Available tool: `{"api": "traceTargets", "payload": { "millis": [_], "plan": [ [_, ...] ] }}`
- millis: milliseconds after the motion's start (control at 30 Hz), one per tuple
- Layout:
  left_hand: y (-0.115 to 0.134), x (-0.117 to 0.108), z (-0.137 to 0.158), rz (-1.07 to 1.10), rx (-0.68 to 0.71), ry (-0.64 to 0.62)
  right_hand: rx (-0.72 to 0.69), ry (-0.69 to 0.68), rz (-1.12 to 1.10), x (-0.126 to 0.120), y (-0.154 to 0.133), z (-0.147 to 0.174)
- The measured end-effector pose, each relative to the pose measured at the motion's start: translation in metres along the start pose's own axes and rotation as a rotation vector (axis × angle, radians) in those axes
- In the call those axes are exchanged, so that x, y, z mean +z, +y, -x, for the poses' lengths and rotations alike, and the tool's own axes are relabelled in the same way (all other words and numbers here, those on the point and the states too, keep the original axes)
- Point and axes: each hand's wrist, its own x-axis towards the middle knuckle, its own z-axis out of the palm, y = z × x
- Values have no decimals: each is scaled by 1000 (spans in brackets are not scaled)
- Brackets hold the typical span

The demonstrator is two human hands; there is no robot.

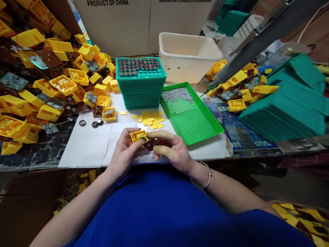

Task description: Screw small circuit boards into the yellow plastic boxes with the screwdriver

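Note:
My left hand (pixel 122 148) is closed around a small yellow plastic housing (pixel 136 136), its open side facing up. Inside it some parts show, among them a dark round one, partly covered by my thumb. A dark brown panel (pixel 148 145) lies against the housing's right side, and my right hand (pixel 178 152) pinches it between thumb and a finger, both in pale finger cots. Whether wires join panel and housing I cannot tell. Just beyond the hands is a loose pile of flat yellow pieces (pixel 151 120).
A green tray (pixel 191 141) holding small metal screws lies to the right. Stacked teal trays (pixel 141 92) carry round dark parts, beside a white bin (pixel 190 65). Yellow housings (pixel 64 84) with wires heap up at left. A dark powered screwdriver (pixel 221 73) hangs at right.

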Motion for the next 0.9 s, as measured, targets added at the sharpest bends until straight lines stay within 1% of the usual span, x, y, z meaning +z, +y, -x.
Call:
{"api": "traceTargets", "payload": {
  "millis": [67, 133, 167, 300, 400, 500, 600, 667, 733, 767, 800, 833, 900],
  "plan": [
    [2, 0, -3, 93, -66, -7, -108, 38, 113, 2, 2, 3],
    [5, 2, -5, 156, -115, 0, -237, 43, 258, 4, 4, 6],
    [6, 2, -6, 169, -134, 7, -274, 45, 310, 5, 5, 7],
    [10, 5, -8, 147, -179, 47, -295, 40, 400, 7, 8, 10],
    [9, 3, -8, 148, -166, 37, -286, -75, 441, 3, 9, 10],
    [5, -1, -6, 126, -127, -7, -306, -207, 498, -6, 5, 9],
    [3, -4, -3, 83, -92, -45, -359, -323, 565, -13, -1, 6],
    [3, -4, -1, 57, -92, -58, -438, -378, 615, -14, -4, 4],
    [2, -3, 0, 42, -106, -79, -587, -358, 711, -13, -5, 2],
    [2, -3, 0, 35, -112, -91, -654, -321, 760, -12, -5, 2],
    [2, -2, 1, 27, -111, -104, -686, -274, 791, -11, -6, 1],
    [2, -2, 1, 20, -103, -115, -670, -225, 794, -9, -7, 1],
    [2, -2, 1, 13, -76, -133, -524, -147, 718, -7, -9, -1]
  ]
}}
